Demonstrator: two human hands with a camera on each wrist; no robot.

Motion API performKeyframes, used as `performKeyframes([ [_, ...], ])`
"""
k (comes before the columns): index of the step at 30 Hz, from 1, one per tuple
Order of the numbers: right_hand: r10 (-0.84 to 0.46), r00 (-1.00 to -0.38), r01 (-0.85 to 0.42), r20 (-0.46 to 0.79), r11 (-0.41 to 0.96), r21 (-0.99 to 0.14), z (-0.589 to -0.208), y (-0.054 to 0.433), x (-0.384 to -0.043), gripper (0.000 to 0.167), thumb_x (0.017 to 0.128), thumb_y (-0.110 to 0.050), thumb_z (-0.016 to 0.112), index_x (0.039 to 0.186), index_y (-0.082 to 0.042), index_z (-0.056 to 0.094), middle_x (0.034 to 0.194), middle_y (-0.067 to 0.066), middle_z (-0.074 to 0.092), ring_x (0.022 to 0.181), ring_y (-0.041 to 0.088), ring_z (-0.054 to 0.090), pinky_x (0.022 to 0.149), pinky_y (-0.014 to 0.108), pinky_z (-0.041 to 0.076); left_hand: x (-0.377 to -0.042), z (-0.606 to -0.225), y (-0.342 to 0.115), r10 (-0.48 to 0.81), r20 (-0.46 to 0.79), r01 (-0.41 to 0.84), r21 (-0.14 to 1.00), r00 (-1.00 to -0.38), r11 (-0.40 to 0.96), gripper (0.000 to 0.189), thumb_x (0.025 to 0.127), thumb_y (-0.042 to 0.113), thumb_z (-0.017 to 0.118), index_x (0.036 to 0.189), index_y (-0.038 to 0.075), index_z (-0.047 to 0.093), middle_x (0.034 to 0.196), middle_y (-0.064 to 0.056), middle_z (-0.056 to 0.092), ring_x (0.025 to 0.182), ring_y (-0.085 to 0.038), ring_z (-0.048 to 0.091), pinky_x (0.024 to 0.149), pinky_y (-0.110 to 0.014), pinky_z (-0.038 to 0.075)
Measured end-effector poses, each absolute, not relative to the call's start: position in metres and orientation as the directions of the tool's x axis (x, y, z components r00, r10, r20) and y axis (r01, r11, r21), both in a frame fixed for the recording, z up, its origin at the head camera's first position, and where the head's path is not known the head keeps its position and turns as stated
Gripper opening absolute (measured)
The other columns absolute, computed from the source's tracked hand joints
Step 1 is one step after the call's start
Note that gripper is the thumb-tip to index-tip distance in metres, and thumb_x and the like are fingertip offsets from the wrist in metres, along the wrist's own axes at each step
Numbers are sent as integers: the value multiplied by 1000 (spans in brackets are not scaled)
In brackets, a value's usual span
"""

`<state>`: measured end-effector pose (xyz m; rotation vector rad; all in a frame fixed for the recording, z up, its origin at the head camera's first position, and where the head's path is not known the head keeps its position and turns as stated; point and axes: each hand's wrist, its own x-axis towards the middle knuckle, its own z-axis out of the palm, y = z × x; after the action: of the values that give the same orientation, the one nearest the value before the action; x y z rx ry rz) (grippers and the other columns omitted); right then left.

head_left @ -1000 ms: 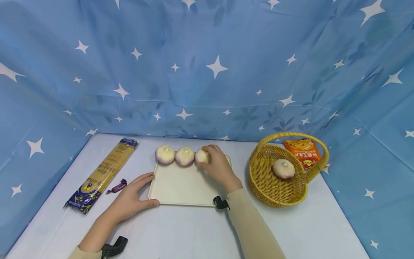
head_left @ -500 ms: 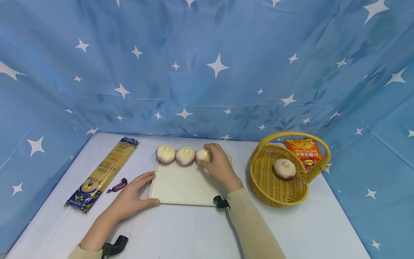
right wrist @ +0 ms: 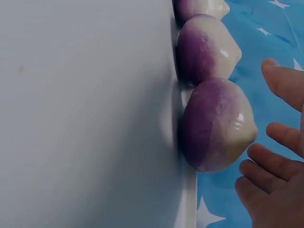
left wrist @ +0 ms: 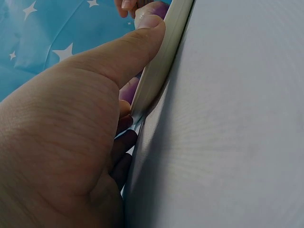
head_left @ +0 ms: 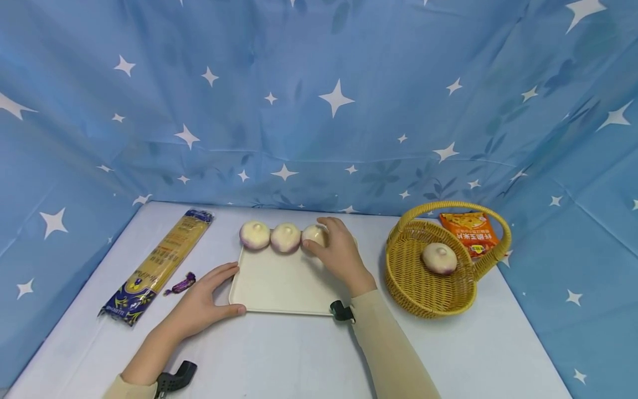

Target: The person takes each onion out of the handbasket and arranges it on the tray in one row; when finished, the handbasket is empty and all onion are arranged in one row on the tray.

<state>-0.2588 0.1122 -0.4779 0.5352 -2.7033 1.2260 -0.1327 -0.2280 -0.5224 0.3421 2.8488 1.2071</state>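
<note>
Three white-and-purple turnips stand in a row along the far side of a cream tray (head_left: 279, 282): a left one (head_left: 255, 235), a middle one (head_left: 286, 238) and a right one (right wrist: 218, 126). My right hand (head_left: 340, 252) is at the right turnip, thumb and fingers spread around it; the right wrist view shows a gap between the fingertips and its pale tip. At the tray's left end, my left hand (head_left: 204, 305) has its fingers along the side and its thumb (left wrist: 137, 45) against the front rim.
On the right stands a wicker basket (head_left: 399, 266) with a tall handle and one turnip (head_left: 440, 259) inside. An orange snack bag (head_left: 468, 233) lies behind it. To the left are a spaghetti packet (head_left: 159, 263) and a purple-wrapped candy (head_left: 181, 284).
My right hand's fingers have spread and eased slightly up off the right turnip, so more of it shows. My left hand and the tray stay where they were.
</note>
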Motion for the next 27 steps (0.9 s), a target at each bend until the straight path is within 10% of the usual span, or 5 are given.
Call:
performKeyframes([
  [27,-289,-845,-531,450,562,-634,-421,116,-222,72,98,-37,84,155,-3,56,158,15,57,150,34,50,126,54,41,-133,-524,-229,218,76,207,708,-973,675,108,80,64,92,162,8,52,172,-10,44,158,-44,36,127,-71,30],
])
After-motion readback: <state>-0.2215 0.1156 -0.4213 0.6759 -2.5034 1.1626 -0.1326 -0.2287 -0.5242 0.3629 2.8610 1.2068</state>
